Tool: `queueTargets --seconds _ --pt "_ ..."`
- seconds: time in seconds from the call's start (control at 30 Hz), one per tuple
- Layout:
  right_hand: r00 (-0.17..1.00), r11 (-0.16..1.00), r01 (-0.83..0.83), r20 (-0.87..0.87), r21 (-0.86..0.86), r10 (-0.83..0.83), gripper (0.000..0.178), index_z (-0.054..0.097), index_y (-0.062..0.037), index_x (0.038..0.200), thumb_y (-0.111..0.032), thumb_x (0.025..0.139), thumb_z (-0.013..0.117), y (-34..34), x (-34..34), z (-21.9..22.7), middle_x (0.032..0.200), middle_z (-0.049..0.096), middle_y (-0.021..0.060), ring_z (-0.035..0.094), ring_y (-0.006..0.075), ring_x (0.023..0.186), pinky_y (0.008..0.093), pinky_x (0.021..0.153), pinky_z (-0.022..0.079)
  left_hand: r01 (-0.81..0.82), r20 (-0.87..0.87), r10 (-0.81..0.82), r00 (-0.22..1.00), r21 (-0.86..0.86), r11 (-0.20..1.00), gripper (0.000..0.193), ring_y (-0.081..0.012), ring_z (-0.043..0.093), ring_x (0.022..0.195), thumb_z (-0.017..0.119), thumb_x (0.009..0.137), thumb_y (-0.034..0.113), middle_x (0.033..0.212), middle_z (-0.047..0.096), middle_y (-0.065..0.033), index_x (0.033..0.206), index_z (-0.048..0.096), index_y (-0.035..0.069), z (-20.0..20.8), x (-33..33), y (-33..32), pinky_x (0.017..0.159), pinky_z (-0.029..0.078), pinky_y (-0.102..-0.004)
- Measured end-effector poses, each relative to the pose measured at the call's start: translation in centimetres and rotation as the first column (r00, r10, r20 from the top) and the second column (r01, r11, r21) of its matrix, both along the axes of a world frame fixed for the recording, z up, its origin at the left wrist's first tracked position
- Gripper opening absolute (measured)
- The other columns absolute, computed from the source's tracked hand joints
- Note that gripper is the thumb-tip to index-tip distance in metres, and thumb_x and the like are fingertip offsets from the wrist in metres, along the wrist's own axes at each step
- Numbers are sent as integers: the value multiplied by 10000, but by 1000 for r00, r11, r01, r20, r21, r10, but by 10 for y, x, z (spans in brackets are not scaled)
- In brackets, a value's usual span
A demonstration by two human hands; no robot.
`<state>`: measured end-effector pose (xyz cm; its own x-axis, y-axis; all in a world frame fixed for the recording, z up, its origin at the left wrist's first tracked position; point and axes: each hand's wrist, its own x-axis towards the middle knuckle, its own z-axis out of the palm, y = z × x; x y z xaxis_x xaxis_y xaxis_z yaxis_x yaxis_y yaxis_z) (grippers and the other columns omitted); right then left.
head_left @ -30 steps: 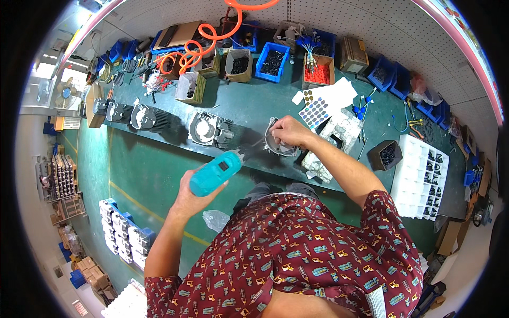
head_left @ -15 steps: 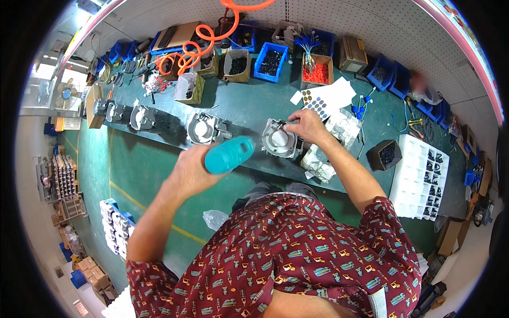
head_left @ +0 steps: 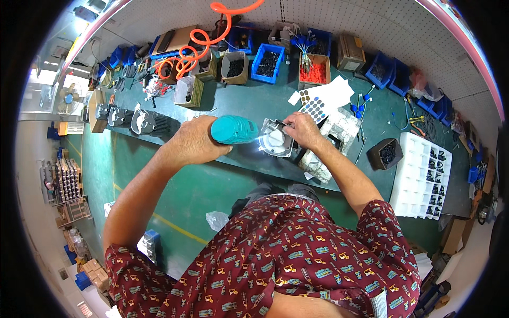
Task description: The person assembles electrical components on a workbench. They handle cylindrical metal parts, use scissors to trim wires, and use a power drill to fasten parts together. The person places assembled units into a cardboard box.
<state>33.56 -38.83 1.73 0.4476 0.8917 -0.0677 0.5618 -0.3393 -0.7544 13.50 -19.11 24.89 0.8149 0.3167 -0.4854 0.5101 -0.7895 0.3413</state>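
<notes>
Since a second ago your left hand has swung the teal driver up from beside your waist and over to the bench, so its nose now sits at the left edge of the metal housing. Your right hand has stayed on that housing the whole time.

Head view: your left hand is wrapped tight round the driver's grip, fingers closed on it, the tool lying nearly level and pointing right. A bright light glows where its tip meets the housing. Your right hand rests on the housing's upper right rim with fingers curled on it; whether they pinch a small part there is too small to tell. The housing sits at the bench's near edge, just in front of you, with a wrapped pale block touching your right wrist side. Behind it lie white sheets, one carrying rows of dark dots. Farther back stand blue bins and a red-filled box. An orange coiled hose hangs at the back left. A white divided tray sits to your right, with a small black box beside it. More housings line the bench to your left.
</notes>
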Motion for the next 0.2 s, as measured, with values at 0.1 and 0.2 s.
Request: queueTargets --seconds 0.1,0.2 --pt "1000 1000 -8 22 8 8 232 758 -14 1010 -149 825 721 1 0 -1 974 707 202 695 377 932 451 865 559 2 9 -2 1000 20 1000 363 -354 711 985 823 785 287 1029 747 -164 1091 739 111 -1 -4 -2 927 556 -437" --pt "1000 999 -14 19 -37 15 248 758 -9 1011 -163 820 725 0 3 2 990 709 215 692 379 966 450 894 551 29 -38 -27 999 64 998 371 -353 707 1021 836 782 309 1053 746 -167 1083 744 112 6 -2 -10 963 541 -466"
